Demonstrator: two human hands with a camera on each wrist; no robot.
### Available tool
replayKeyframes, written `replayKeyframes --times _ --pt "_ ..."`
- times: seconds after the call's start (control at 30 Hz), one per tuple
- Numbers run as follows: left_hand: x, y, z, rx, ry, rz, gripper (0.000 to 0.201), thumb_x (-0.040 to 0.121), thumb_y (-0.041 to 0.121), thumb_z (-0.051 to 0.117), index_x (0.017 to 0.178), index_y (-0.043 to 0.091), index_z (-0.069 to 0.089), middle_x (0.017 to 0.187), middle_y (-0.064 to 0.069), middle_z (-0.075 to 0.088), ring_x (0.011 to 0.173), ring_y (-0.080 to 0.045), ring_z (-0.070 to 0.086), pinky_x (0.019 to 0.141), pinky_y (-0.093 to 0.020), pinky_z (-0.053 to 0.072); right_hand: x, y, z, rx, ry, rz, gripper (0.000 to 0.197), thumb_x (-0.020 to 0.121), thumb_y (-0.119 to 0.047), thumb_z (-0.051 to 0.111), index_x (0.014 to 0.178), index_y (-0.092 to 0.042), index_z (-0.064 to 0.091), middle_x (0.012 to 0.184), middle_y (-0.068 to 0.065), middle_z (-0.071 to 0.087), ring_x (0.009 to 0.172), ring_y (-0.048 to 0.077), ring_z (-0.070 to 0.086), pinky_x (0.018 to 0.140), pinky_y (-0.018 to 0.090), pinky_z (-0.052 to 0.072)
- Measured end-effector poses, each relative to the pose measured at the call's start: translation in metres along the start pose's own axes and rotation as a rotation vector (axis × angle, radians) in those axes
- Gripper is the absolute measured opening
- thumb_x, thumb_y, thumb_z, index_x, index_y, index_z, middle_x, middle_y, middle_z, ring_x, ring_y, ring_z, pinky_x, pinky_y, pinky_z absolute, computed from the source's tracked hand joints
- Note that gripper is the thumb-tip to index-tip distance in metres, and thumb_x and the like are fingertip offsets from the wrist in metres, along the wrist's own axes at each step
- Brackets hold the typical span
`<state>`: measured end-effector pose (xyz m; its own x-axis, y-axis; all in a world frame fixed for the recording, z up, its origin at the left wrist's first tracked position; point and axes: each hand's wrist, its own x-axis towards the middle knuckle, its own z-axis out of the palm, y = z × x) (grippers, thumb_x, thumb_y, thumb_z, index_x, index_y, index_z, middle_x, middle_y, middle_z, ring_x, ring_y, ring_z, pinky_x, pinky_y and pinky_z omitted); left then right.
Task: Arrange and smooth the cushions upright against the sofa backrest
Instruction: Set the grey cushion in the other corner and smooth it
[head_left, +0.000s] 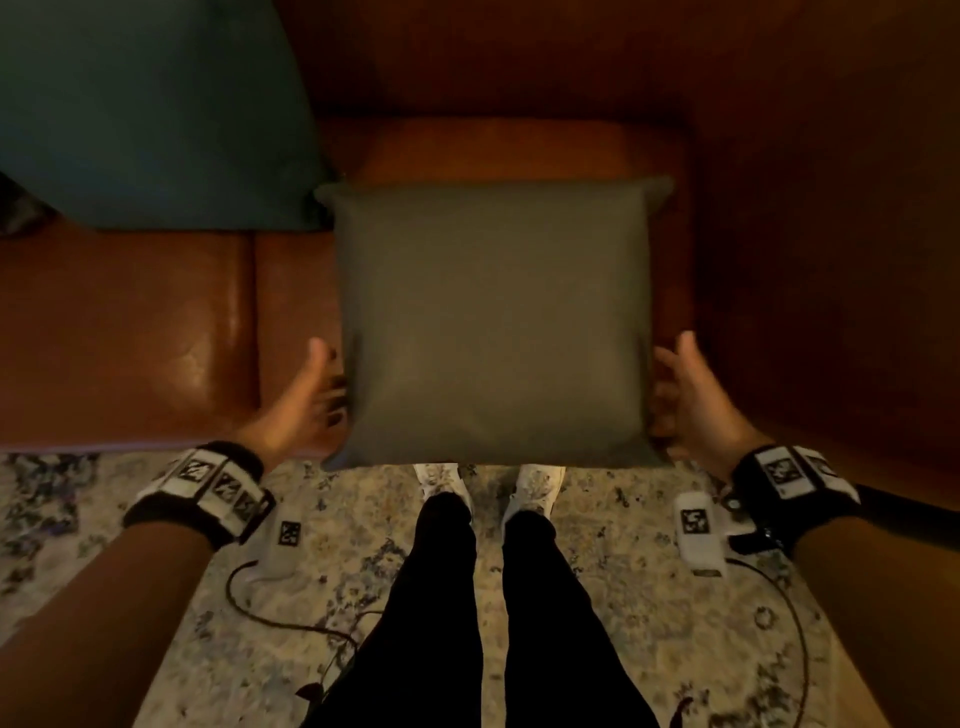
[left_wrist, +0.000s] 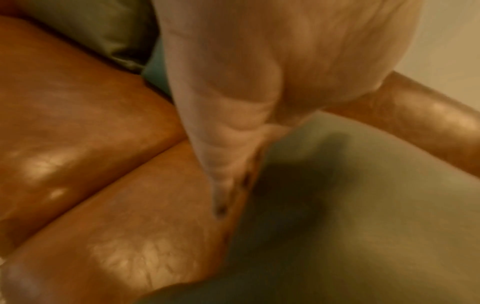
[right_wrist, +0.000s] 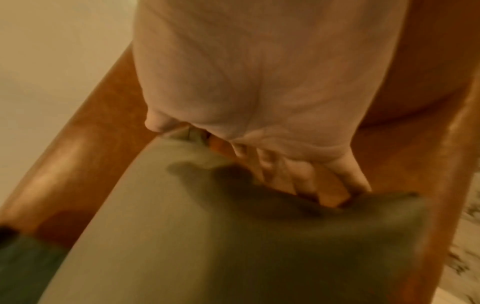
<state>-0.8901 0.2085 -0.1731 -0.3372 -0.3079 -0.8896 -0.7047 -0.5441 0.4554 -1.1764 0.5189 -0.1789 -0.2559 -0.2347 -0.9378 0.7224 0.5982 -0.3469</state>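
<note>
A square grey-green cushion (head_left: 493, 322) lies face-up over the brown leather sofa seat (head_left: 130, 322), its near edge past the seat's front. I cannot tell whether it rests on the seat. My left hand (head_left: 306, 400) touches its left side with straight fingers, thumb up. My right hand (head_left: 691, 400) presses its right side the same way, fingers against the edge. In the left wrist view the left hand's fingers (left_wrist: 228, 164) run along the cushion (left_wrist: 363, 205). In the right wrist view the right hand's fingers (right_wrist: 298, 179) dent the cushion (right_wrist: 182, 236).
A dark teal cushion (head_left: 156, 114) leans at the sofa's back left, and a third olive cushion (left_wrist: 91, 26) shows beyond it. The backrest (head_left: 519, 52) is behind, an armrest (head_left: 831, 260) on the right. My feet and a cable (head_left: 270, 618) are on the patterned rug (head_left: 623, 623).
</note>
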Motion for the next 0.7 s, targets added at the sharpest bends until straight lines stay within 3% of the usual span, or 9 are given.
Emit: replayKeyframes --times 0.07,0.2,0.3,0.37,0.43,0.5,0.53,0.63,0.7 --pt "0.016 -0.001 0.018 0.211 0.224 0.157 0.109 0.075 0.091 0.036 0.163 0.027 0.026 0.167 0.002 0.031 0.154 -0.019 0.029 0.126 -0.036 0.019 0.002 -0.001 0.023 -0.028 0.018 -0.031 0.075 0.079 -0.089 0.047 0.145 -0.054 0.037 0.138 -0.004 0.059 0.121 0.029 0.06 0.098 0.052 0.05" --pt "0.025 -0.004 0.048 0.539 0.528 0.403 0.088 0.094 0.082 0.03 0.164 0.03 0.017 0.169 0.005 0.027 0.154 -0.017 0.026 0.128 -0.036 0.014 0.009 0.009 0.041 -0.115 0.205 -0.188 0.103 0.07 -0.091 0.055 0.158 -0.043 0.031 0.154 -0.005 0.05 0.134 0.026 0.053 0.116 0.052 0.04" --pt "0.016 -0.012 0.062 0.371 0.372 0.39 0.079 0.097 0.07 0.045 0.162 0.03 0.026 0.16 0.014 0.036 0.147 -0.01 0.034 0.121 -0.028 0.02 0.007 0.026 0.028 -0.108 0.291 -0.091 0.102 0.076 -0.085 0.055 0.159 -0.03 0.035 0.156 -0.001 0.047 0.14 0.03 0.047 0.121 0.048 0.034" --pt "0.014 -0.032 0.064 0.3 0.254 0.309 0.091 0.085 0.079 0.055 0.16 0.035 0.028 0.159 0.01 0.042 0.146 -0.016 0.042 0.119 -0.034 0.03 0.006 0.037 0.022 -0.164 0.335 -0.058 0.108 0.07 -0.082 0.057 0.159 -0.025 0.035 0.16 0.003 0.042 0.144 0.031 0.043 0.123 0.05 0.032" --pt "0.019 -0.051 0.064 0.425 0.304 0.306 0.102 0.082 0.082 0.057 0.163 0.038 0.012 0.17 0.003 0.023 0.154 -0.023 0.028 0.125 -0.045 0.027 0.006 0.039 0.029 -0.377 0.48 -0.211 0.088 0.091 -0.059 0.054 0.164 -0.021 0.023 0.171 0.007 0.018 0.154 0.032 0.026 0.127 0.048 0.022" --pt "0.018 -0.051 0.07 0.747 0.428 0.472 0.1 0.089 0.068 0.051 0.165 0.027 0.002 0.174 -0.003 -0.008 0.16 -0.028 -0.001 0.128 -0.051 0.011 0.007 0.031 0.046 -0.611 0.621 -0.585 0.074 0.099 -0.037 0.046 0.165 -0.019 0.017 0.173 0.009 0.001 0.158 0.031 0.012 0.128 0.049 0.013" --pt "0.018 -0.045 0.074 0.889 0.463 0.633 0.094 0.092 0.058 0.05 0.166 0.019 0.006 0.173 -0.007 -0.01 0.159 -0.029 -0.008 0.128 -0.053 0.008 0.01 0.027 0.057 -0.712 0.635 -0.725 0.073 0.098 -0.037 0.044 0.164 -0.019 0.018 0.173 0.01 0.001 0.159 0.031 0.008 0.128 0.05 0.008" --pt "0.026 -0.005 0.094 1.128 0.316 1.033 0.073 0.103 0.046 0.045 0.163 0.011 0.022 0.172 -0.013 0.003 0.16 -0.028 -0.002 0.13 -0.052 0.004 0.03 0.029 0.091 -0.973 0.642 -0.775 0.073 0.1 -0.056 0.034 0.165 -0.025 0.019 0.174 0.01 0.002 0.159 0.04 -0.001 0.126 0.058 -0.003" --pt "0.049 0.022 0.1 1.387 0.124 1.111 0.073 0.105 0.057 0.035 0.164 0.015 0.022 0.172 -0.009 0.01 0.16 -0.027 0.003 0.13 -0.05 0.003 0.042 0.04 0.099 -1.06 0.713 -0.749 0.075 0.1 -0.062 0.032 0.165 -0.026 0.019 0.174 0.011 0.004 0.158 0.044 -0.002 0.126 0.062 0.001"
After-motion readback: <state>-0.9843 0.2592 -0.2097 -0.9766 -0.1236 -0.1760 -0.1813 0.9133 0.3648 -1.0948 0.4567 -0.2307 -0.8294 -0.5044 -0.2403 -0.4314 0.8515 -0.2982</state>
